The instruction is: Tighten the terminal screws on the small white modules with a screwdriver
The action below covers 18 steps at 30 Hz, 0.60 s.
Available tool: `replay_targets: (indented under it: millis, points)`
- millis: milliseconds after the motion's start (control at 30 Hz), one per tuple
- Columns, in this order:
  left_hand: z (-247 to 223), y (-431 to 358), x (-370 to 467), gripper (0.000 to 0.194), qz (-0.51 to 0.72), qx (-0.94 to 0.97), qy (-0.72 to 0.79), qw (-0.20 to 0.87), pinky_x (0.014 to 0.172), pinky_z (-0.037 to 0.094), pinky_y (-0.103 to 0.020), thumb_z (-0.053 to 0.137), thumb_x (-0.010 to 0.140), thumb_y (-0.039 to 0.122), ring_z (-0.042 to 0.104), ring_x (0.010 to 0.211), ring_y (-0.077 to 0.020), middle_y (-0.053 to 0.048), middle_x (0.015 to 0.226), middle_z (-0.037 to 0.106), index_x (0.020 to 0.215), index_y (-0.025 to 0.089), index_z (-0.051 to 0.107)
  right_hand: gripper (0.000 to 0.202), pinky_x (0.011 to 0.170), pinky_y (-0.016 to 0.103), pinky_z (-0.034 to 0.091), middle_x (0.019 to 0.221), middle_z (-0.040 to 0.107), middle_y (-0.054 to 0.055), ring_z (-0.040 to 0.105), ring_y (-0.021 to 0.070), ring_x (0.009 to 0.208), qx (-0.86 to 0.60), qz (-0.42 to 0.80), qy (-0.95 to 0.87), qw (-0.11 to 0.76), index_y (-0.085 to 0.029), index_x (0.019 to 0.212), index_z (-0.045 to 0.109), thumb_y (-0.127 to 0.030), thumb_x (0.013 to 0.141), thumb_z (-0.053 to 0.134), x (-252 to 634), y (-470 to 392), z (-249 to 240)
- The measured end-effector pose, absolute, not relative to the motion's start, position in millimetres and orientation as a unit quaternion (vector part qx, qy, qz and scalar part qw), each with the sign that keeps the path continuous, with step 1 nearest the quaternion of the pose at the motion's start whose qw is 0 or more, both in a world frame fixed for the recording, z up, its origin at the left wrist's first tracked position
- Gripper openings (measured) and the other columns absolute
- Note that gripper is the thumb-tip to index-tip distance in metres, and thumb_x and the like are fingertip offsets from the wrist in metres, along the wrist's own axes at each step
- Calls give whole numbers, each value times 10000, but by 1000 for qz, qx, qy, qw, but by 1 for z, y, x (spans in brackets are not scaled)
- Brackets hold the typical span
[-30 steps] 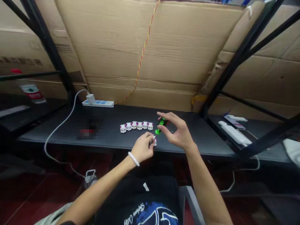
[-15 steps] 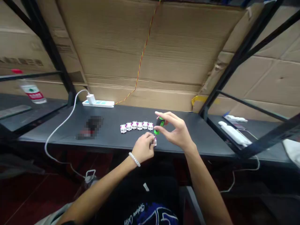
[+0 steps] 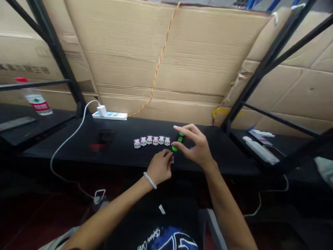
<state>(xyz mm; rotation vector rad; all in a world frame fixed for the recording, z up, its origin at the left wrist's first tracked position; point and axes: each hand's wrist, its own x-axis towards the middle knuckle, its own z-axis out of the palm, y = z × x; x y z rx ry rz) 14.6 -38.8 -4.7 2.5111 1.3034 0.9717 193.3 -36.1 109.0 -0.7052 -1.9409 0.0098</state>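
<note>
My left hand (image 3: 160,166) is closed, pinching a small white-and-purple part (image 3: 172,159) near the desk's front edge; its fingers cover most of the part. In my right hand (image 3: 195,145) is a small screwdriver (image 3: 179,141) with a black and green handle, held between thumb and fingers. The screwdriver leans, its lower end toward the part; the tip cannot be made out. Just beyond my left hand, several similar white-and-purple parts (image 3: 155,140) lie in a slightly curved row on the black desk (image 3: 125,152).
A white power strip (image 3: 110,116) with a plugged-in charger stands at the back left, its white cable (image 3: 68,138) running over the front edge. A blurred dark object (image 3: 105,137) lies on the left. Black metal frame posts (image 3: 260,69) flank the desk, with cardboard (image 3: 156,45) behind.
My right fingers have shifted slightly on the screwdriver, and its handle sits a little farther right. My left hand stays on the small part. The row of parts is unchanged.
</note>
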Motion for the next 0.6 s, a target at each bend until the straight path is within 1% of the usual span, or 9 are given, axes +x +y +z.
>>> replay_targets:
  millis: [67, 133, 200, 267, 300, 367, 467, 533, 600]
  points:
    - [-4, -40, 16, 177, 324, 836, 436, 74, 912, 563, -412, 551, 886, 80, 656, 988, -260, -104, 1176, 661, 998, 204, 609, 497, 973, 440, 614, 1298, 670, 130, 704, 247, 1087, -280, 35, -820, 498, -278, 1507, 593, -299, 1011, 629, 193, -38, 110]
    - [-4, -41, 16, 179, 325, 835, 438, 76, 915, 560, -406, 557, 883, 76, 655, 991, -255, -102, 1185, 660, 995, 206, 608, 517, 1012, 441, 597, 1356, 670, 129, 700, 244, 1149, -265, 67, -831, 485, -285, 1558, 530, -243, 1044, 545, 192, -39, 111]
    - [-4, -41, 17, 185, 326, 832, 442, 76, 908, 559, -410, 554, 887, 76, 653, 988, -258, -105, 1183, 661, 1005, 205, 612, 467, 902, 376, 622, 1188, 726, 88, 715, 212, 1014, -266, 62, -829, 488, -296, 1491, 603, -255, 1026, 611, 191, -39, 112]
    - [-6, -40, 17, 185, 327, 830, 446, 74, 902, 559, -426, 553, 891, 83, 650, 989, -269, -112, 1181, 659, 1019, 201, 617, 422, 787, 331, 621, 1020, 706, 53, 685, 187, 862, -283, 26, -818, 500, -293, 1377, 697, -311, 959, 740, 190, -38, 112]
    - [-7, -40, 17, 183, 327, 830, 446, 75, 899, 559, -430, 552, 890, 84, 648, 986, -272, -113, 1175, 660, 1017, 199, 618, 428, 776, 332, 620, 1001, 687, 52, 672, 184, 839, -291, 10, -813, 504, -287, 1356, 712, -330, 935, 772, 190, -38, 112]
    - [-8, -40, 17, 182, 327, 830, 444, 78, 906, 557, -431, 554, 885, 84, 648, 991, -273, -112, 1176, 660, 1012, 199, 615, 468, 876, 381, 627, 1122, 681, 89, 690, 210, 939, -294, 7, -815, 500, -277, 1420, 669, -320, 958, 730, 191, -38, 112]
    - [-8, -41, 17, 187, 327, 831, 442, 83, 920, 550, -417, 550, 888, 80, 649, 997, -262, -106, 1192, 659, 1013, 206, 609, 530, 1062, 468, 576, 1399, 643, 134, 686, 253, 1182, -279, 58, -833, 474, -284, 1554, 533, -227, 1028, 559, 194, -41, 115]
    - [-7, -41, 17, 198, 325, 831, 444, 83, 919, 546, -415, 552, 884, 76, 648, 997, -259, -105, 1204, 658, 1021, 208, 606, 522, 1016, 438, 599, 1337, 694, 114, 706, 237, 1134, -275, 75, -840, 462, -287, 1550, 534, -204, 1035, 544, 195, -42, 116]
    - [-7, -41, 17, 200, 323, 831, 446, 81, 914, 543, -413, 553, 879, 70, 647, 999, -259, -103, 1205, 658, 1014, 209, 603, 432, 867, 367, 626, 1125, 737, 81, 711, 206, 950, -296, 48, -831, 469, -274, 1441, 643, -238, 1011, 633, 194, -41, 116]
